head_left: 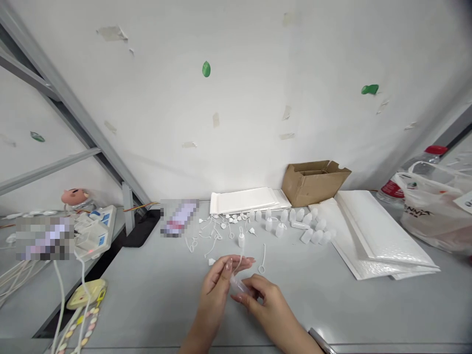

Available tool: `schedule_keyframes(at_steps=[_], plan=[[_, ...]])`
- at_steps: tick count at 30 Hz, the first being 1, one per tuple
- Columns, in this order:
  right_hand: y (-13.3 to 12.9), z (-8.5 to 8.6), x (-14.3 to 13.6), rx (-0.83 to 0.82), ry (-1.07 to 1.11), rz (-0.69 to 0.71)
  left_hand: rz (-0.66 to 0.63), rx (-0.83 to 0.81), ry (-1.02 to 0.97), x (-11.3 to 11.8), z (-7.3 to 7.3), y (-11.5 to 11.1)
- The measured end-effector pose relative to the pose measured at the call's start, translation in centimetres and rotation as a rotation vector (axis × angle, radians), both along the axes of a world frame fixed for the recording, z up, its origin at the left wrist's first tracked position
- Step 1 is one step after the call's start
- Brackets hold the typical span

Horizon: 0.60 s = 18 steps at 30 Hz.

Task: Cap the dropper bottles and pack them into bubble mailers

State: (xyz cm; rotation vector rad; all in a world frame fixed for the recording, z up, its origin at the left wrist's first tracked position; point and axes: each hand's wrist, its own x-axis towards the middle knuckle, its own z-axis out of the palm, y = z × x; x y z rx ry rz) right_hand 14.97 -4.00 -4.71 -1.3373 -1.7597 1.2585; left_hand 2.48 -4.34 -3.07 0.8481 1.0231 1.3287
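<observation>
Near the front middle of the grey table, my right hand (263, 295) pinches a small translucent bottle (239, 285) between thumb and fingers. My left hand (221, 280) is closed on a thin white tube (238, 264) at the bottle's mouth, with a white cap (241, 240) at its upper end. A loose white tube with a ring (261, 260) lies just beyond my right hand. Farther back are several caps with tubes (216, 231) and, to their right, several small translucent bottles (280, 229).
White padded envelopes (383, 226) lie on the right, beside a plastic bag (427, 211). An open cardboard box (313, 184) and white packets (245, 200) stand against the wall. Power strips (96, 236) and cables are at the left.
</observation>
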Motion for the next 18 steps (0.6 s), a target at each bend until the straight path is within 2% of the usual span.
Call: schedule_keyframes(at_steps=[4, 10, 18], plan=[[0.2, -0.8, 0.1, 0.054, -0.02, -0.033, -0.042, 0.032, 0.013, -0.4, -0.7, 0.5], [0.3, -1.8, 0.0, 0.129, 0.002, -0.023, -0.074, -0.066, -0.245, -0.9, -1.1, 1.0], [0.2, -2.0, 0.4, 0.21, 0.092, 0.008, -0.052, -0.127, -0.224, -1.0, -0.8, 1.0]])
